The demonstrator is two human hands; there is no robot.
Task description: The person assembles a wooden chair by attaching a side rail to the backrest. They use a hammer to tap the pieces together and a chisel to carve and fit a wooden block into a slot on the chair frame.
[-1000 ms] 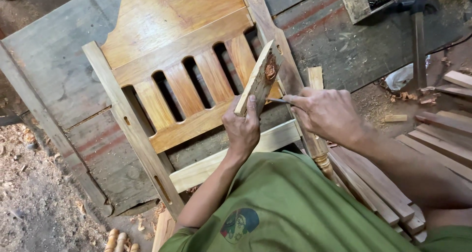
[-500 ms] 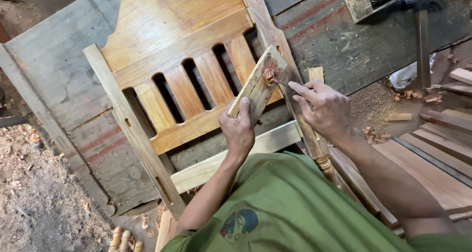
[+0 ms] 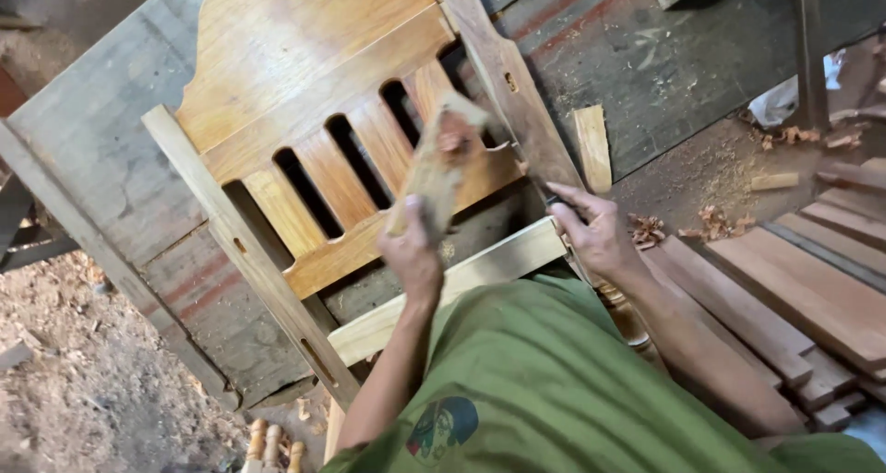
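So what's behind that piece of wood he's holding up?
Behind the wood piece in the left hand stands the slatted chair back. It covers part of one slat; the rest is hidden.

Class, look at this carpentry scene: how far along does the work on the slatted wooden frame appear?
Done: the slatted frame stands assembled, slats between its rails. In hand: the left hand holds up a small wood piece; the right hand rests against the frame's right post. Left: cut boards lie stacked and unused, with shavings on the ground.

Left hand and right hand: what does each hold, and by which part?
The left hand grips a short wooden block by its lower end. The right hand rests on the chair frame; whether it holds anything cannot be told.
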